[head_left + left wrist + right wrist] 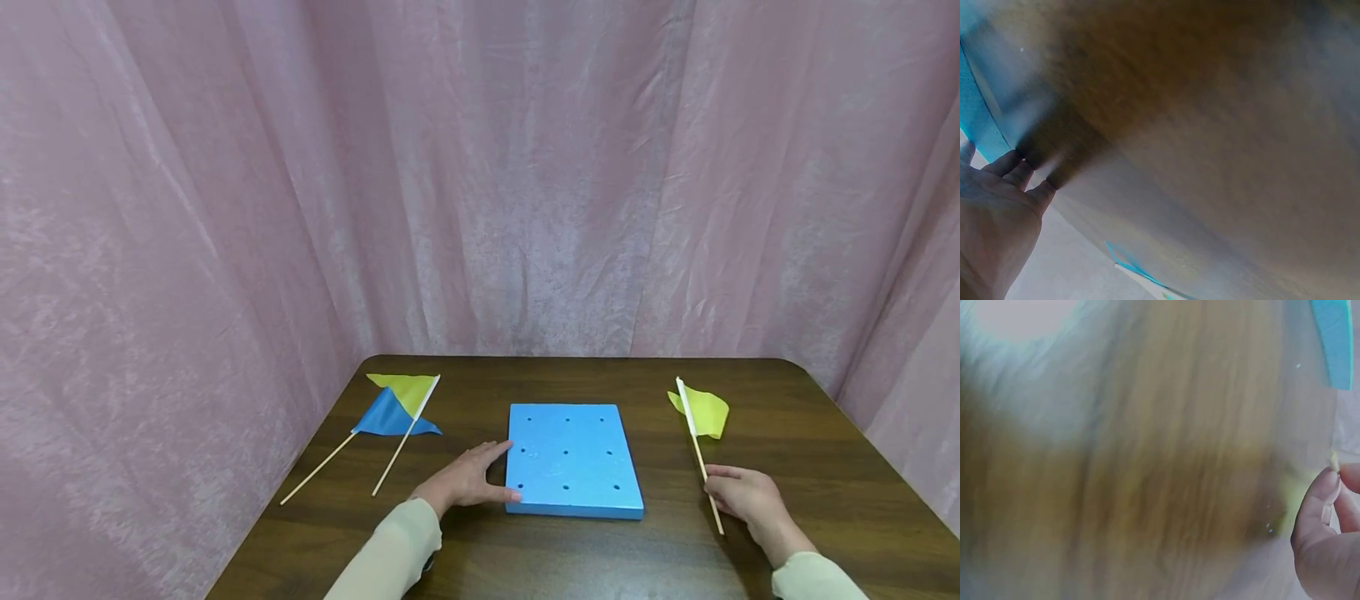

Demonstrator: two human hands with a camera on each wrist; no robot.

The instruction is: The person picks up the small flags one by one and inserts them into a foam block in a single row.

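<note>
A light blue board (576,467) with rows of small holes lies in the middle of the table in the head view. My left hand (467,478) rests at its left edge, thumb near the front corner and fingers spread. On the right, my right hand (746,498) pinches the lower stick of a yellow flag (707,413), whose cloth points away from me. The right wrist view shows the thumb and finger of the right hand (1325,512) together on the stick. In the left wrist view the left hand (1007,206) reaches the board's side (979,119).
Left of the board lie a blue pennant (386,415) and another yellow pennant (411,392), their sticks angled toward me and the cloths overlapping. The brown wooden table (480,379) ends at the back before a pink curtain (480,183).
</note>
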